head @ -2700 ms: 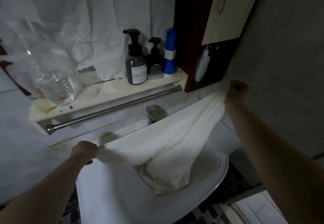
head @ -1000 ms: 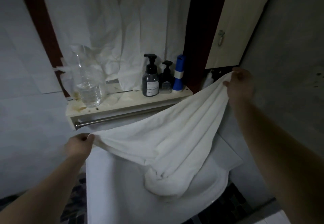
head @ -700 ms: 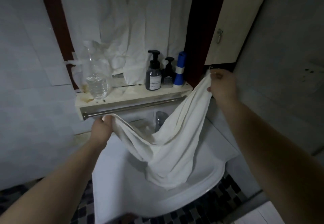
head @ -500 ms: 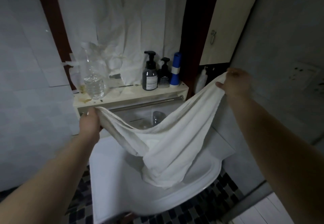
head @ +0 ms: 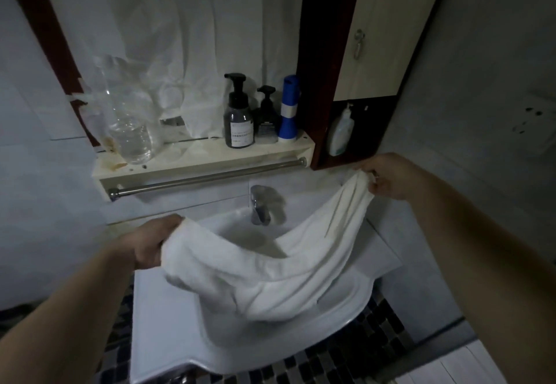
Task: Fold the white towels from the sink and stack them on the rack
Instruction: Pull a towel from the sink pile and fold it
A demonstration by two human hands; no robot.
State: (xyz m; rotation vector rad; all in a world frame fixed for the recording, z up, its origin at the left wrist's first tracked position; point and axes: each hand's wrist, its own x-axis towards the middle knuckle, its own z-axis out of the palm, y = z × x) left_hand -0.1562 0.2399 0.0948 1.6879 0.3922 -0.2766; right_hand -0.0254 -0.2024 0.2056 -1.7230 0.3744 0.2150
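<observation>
Towel: a white, soft cotton towel (head: pixel 270 275) hangs slack between both hands, its sagging middle drooping into the white ceramic sink (head: pixel 168 317).
Progress: by my reading the fold has barely begun; the cloth is spread, not yet doubled, and nothing folded shows on the cream shelf rack with its steel rail (head: pixel 198 158). Folding and stacking are all left.
Other towels: the light is dim, so I cannot tell whether more lie under the drooping cloth.
Left hand (head: pixel 147 245): closed in a fist around one bunched end, low, near the basin's left rim.
Right hand (head: pixel 388 176): fingers pinching the opposite end, held higher, near the dark cabinet.
Surroundings: chrome tap (head: pixel 260 206) behind the sag; dark pump bottles (head: pixel 239 119) and clear plastic bottle (head: pixel 129 131) on the rack.
</observation>
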